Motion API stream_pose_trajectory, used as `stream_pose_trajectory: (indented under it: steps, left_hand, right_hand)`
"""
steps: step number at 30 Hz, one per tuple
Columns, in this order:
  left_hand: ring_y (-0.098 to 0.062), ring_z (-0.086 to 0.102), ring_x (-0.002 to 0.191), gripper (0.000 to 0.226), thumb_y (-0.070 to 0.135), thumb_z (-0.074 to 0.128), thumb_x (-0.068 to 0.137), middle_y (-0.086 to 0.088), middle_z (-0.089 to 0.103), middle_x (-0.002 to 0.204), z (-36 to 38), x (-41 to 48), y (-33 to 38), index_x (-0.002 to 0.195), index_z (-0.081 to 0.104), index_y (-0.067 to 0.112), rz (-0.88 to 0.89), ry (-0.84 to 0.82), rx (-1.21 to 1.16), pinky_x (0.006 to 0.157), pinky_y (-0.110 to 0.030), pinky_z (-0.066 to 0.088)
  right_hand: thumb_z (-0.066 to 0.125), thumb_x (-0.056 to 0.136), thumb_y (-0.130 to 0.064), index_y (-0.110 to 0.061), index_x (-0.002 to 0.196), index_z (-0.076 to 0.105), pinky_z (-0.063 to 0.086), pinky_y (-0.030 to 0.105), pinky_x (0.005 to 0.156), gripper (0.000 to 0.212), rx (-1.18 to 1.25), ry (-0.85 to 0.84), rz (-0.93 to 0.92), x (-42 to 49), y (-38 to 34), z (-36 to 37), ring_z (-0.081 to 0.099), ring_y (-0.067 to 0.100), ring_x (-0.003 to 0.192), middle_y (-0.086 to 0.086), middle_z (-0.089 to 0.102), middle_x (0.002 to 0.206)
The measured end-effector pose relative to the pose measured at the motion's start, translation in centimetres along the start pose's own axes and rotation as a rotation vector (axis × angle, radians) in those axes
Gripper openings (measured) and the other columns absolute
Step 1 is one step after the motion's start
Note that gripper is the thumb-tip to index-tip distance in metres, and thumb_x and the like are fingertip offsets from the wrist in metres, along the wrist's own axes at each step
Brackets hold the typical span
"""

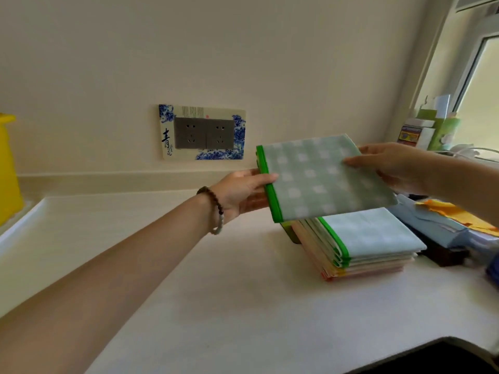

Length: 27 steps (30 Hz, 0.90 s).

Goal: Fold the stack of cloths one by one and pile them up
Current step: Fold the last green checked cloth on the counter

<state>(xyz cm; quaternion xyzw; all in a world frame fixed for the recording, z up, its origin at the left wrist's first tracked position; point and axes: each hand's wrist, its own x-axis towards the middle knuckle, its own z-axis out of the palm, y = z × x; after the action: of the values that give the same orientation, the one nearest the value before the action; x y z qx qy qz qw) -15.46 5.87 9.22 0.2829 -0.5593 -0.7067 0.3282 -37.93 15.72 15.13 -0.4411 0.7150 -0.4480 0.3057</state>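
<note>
A single head-worn wide-angle camera looks forward and down, close across the counter (243, 306) toward the wall (270, 63).

Pale-green checked cloth (321, 179) w/ bright-green trim; pile (361, 247) green over peach/orange; white desk (216, 292); yellow bin (8, 168).

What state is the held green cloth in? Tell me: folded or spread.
Folded: green cloth is a compact square, sized like the pile beneath.

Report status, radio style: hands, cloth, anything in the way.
Left hand and right hand both grip the folded green checked cloth. Held above the folded pile. Nothing between them.
</note>
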Motion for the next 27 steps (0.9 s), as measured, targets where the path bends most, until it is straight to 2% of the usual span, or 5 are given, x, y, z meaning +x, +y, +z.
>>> stream_pose_trajectory:
  steps: [7,11,14,17,27]
  left_hand:
    - [-0.009,0.066,0.062,0.011,0.008,0.065,0.085,-0.003,0.068,0.081,5.9,4.3,-4.2,0.095,0.064,0.007,-0.125,-0.014,-0.007,0.056,-0.02,0.057]
    - [-0.011,0.066,0.062,0.008,0.008,0.068,0.083,-0.007,0.068,0.083,7.2,5.4,-6.2,0.09,0.064,0.007,-0.196,-0.019,0.006,0.054,-0.02,0.056]
    - [-0.014,0.066,0.066,0.018,0.011,0.07,0.082,-0.009,0.068,0.085,7.3,5.8,-6.9,0.098,0.064,0.004,-0.195,0.026,0.009,0.053,-0.02,0.056]
    - [-0.011,0.068,0.059,0.027,0.014,0.073,0.079,-0.008,0.069,0.085,7.4,6.0,-7.4,0.102,0.064,0.004,-0.181,0.049,0.061,0.049,-0.018,0.054]
    - [-0.011,0.068,0.057,0.044,0.011,0.076,0.075,-0.01,0.068,0.09,7.2,6.1,-8.0,0.114,0.057,0.005,-0.17,0.155,0.082,0.045,-0.02,0.053]
  right_hand:
    - [0.054,0.093,-0.016,-0.005,0.12,0.056,0.056,0.021,0.054,0.029,-0.146,0.038,0.185,2.8,5.5,-5.1,0.062,0.018,0.077,0.007,0.066,0.092]
    - [0.056,0.093,-0.024,-0.011,0.124,0.057,0.051,0.033,0.086,0.033,-0.327,0.09,0.2,3.5,7.8,-6.0,0.063,0.023,0.093,0.008,0.065,0.106]
    - [0.057,0.092,-0.027,-0.013,0.126,0.057,0.049,0.027,0.08,0.036,-0.341,0.103,0.209,3.7,8.9,-6.2,0.061,0.017,0.091,0.005,0.059,0.114]
    - [0.059,0.091,-0.028,-0.014,0.126,0.058,0.045,0.031,0.093,0.037,-0.334,0.104,0.207,3.6,9.8,-6.3,0.053,0.021,0.117,0.003,0.036,0.147]
    - [0.069,0.078,-0.045,-0.02,0.125,0.059,0.043,0.037,0.103,0.054,-0.247,0.163,0.2,3.5,11.6,-5.9,0.054,0.022,0.111,0.003,0.058,0.121]
